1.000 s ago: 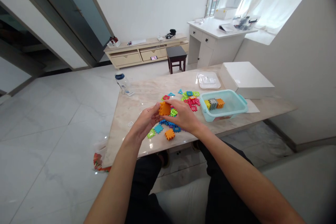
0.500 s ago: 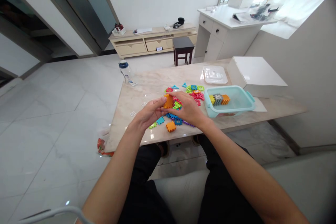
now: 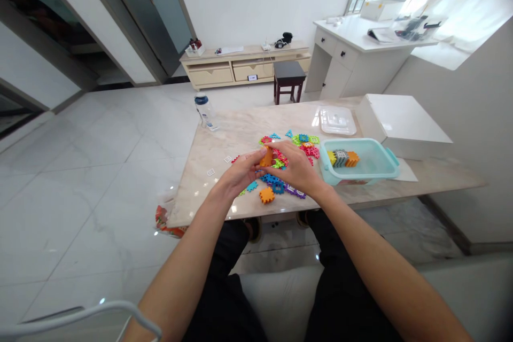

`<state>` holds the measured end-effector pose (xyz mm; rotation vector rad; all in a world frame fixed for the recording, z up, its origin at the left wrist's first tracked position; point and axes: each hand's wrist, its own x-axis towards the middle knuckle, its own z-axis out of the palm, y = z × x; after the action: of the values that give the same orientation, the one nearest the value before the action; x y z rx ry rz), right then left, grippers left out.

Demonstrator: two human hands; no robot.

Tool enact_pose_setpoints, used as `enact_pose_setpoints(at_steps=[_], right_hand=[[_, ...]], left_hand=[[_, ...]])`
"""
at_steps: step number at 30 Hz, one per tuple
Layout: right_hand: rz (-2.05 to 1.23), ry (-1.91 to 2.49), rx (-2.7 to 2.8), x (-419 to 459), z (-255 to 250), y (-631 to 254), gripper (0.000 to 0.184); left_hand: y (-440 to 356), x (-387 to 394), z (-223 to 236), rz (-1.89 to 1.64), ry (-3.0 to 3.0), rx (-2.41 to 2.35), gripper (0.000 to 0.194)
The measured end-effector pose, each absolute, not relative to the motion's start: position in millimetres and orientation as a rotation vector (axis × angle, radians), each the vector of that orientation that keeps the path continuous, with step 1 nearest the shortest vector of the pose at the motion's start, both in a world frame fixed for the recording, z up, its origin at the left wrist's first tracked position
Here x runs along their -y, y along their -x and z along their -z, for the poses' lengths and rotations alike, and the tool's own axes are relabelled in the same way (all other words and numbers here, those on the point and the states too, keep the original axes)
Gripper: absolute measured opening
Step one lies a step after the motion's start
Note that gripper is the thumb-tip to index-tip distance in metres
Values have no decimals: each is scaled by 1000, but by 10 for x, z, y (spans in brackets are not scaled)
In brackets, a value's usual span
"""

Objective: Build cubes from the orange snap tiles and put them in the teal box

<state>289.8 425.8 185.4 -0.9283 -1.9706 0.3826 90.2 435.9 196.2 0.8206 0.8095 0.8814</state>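
Between my left hand (image 3: 241,175) and my right hand (image 3: 295,166) is an orange interlocking plastic block (image 3: 266,158), mostly hidden by my fingers. Both hands press on it just above the marble tabletop (image 3: 216,171). Under and beyond my hands lies a scattered heap of colourful waffle-shaped plastic pieces (image 3: 290,141). A second orange block (image 3: 266,195) sits on the table just below my hands. Near my right hand stands a teal plastic tub (image 3: 360,177), holding joined yellow, grey and orange blocks (image 3: 342,158).
A clear plastic lid (image 3: 337,120) and a white box (image 3: 403,125) lie at the table's far right. A water bottle (image 3: 206,113) stands at the far left corner. A patterned plastic bag (image 3: 166,222) sits below the near left edge.
The view has swung, shifting the table rightward in the frame. My hands have closed further around the orange block, hiding more of it. A curved white cable has entered at the lower left.
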Motion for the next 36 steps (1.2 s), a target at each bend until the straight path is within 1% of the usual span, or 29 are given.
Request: enact_pose_setpoints(at_steps=[6,11,15,20,27,32,36], right_hand=[[-367,898,1961,-4276,-1804,-2910,50],[-388,894,1980,-4268,-1808,-2911,54],[-376,891,1978,-4262,-1830,-2906,50],[-337,902,1958,-4256,-1862,-2911,44],[-305,949,1947,-4253,-1866,-2933,45],[-335,934,1956,-4234,-1889,-2928,51],[-317,896,1937,-4231,-1886,-2920,44]], left_hand=[[-887,-4347,-1966,-881,-812,-843,43],[-896,-4341,-1991,-911,-802,-883,48],[-900,-4335,-2006,-919,-833,-904,50],[-911,-4307,-2041,-898,-871,-885,47],[-911,-4299,-2028,-869,-908,-941,45],[-898,-4292,-2011,-858,-954,-946,45],[-891,-4282,-2020,-838,-977,-948,45]])
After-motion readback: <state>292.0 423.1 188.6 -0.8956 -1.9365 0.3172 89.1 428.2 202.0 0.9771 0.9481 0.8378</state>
